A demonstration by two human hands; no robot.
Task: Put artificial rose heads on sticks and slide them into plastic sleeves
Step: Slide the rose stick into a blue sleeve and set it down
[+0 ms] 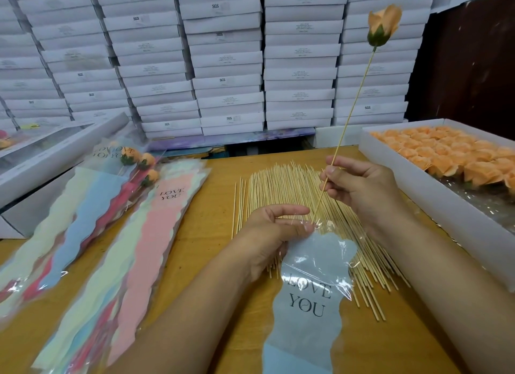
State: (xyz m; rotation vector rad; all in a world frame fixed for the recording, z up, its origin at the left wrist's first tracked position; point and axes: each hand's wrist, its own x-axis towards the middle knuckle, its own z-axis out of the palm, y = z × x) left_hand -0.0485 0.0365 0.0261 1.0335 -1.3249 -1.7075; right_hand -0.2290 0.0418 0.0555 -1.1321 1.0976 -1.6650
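The right hand (pixel 359 187) pinches a thin wooden stick (pixel 351 114) low on its length between thumb and fingertips, and the stick rises up and to the right with an orange rose head (pixel 384 25) already seated on its upper tip; holding it near the bottom probably gives fine control of the bare lower end, which is the part that has to find the opening. That lower tip points down at the mouth of a plastic sleeve (pixel 309 287), a clear wrapper with a pale blue wavy panel printed "LOVE YOU", which the left hand (pixel 271 234) grips at its top edge with thumb and curled fingers, apparently spreading the film so the mouth stays open. The tip looks to be just at or barely inside the mouth, though the clear plastic glints there and I cannot tell whether it has entered. The sleeve lies flat toward the person across a spread of loose sticks (pixel 281 189) on the wooden table (pixel 214 206), so spare sticks sit directly under both hands. To the right, just beside the right forearm, a white tray (pixel 418 184) holds rows of orange rose heads within easy reach of the hand that picks them. To the left lie a fan of empty sleeves (pixel 133 234) in pastel colours and, beyond it, a few finished roses (pixel 139 162) already wrapped, kept on the side of the hand that handles the sleeves.
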